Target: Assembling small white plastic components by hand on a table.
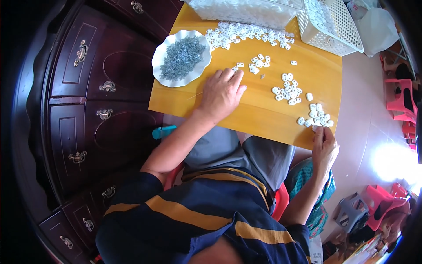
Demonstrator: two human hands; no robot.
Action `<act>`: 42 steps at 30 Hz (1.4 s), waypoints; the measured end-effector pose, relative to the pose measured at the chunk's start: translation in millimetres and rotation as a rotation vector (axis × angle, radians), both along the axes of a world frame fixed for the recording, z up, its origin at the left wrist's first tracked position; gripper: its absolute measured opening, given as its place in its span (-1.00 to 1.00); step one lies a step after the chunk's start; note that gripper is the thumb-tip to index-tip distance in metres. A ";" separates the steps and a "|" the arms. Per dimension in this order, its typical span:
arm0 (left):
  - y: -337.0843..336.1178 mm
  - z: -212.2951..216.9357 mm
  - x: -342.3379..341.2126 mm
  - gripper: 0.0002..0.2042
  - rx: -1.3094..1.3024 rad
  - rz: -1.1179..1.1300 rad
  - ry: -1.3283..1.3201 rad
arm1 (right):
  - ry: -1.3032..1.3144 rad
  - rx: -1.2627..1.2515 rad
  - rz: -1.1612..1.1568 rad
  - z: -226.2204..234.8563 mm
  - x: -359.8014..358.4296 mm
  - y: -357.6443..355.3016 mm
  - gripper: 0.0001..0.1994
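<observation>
A: Fingers (233, 75) of the left hand (221, 94) lie flat and spread on the yellow surface (184, 103), tips on one small white plastic clip (235, 68). Pressing or sliding it, not a closed grasp.

B: What's left of that hand?

A: White scalloped plate (160, 57), holding a pile of small grey metal pieces (182, 55). Sits within easy reach of the left hand, probably on purpose. Dark wooden cabinet (88, 88) beyond it.

B: And moving right?

A: Loose white clips in clusters: a long scatter along the far edge (246, 33), a small group (258, 61), a mid group (288, 90), then a tidy bunch at the near right corner (317, 115). Small, rounded-rectangular, two holes each as far as I can tell.

B: Right hand?

A: Right hand (324, 149) is at the surface edge, fingers pinched together at a clip (314, 128) just below that bunch. Looks like a grip, but partly hidden. White perforated basket (334, 26) at far right, more white parts inside.
</observation>
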State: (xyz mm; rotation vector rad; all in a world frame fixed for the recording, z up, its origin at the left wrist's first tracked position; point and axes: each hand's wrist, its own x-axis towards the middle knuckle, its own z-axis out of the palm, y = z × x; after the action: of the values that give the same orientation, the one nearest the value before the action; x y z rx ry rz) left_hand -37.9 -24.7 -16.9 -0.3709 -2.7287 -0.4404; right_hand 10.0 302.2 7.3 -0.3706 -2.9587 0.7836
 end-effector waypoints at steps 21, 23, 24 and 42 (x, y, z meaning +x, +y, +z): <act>4.6 -5.4 79.3 -0.51 0.159 -0.247 -0.051 | 0.270 -0.089 0.098 10.6 -16.3 -48.6 -0.91; 0.7 -6.0 83.0 -0.50 0.170 -0.286 -0.058 | 0.272 -0.122 0.193 9.4 -20.0 -64.1 -0.93; 0.1 -6.4 83.7 -0.50 0.174 -0.287 -0.057 | 0.274 -0.143 0.230 9.4 -21.0 -73.4 -0.93; -9.5 -20.6 90.8 -0.81 0.242 -0.421 0.097 | 0.384 -0.115 0.356 -16.9 -37.6 -85.6 -0.85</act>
State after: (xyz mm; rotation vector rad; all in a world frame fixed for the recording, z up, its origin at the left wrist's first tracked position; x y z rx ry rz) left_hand 52.8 -34.2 -37.5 -0.8786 -2.4590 -0.8293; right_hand -27.6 216.6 -9.6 0.2847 -2.6482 0.9355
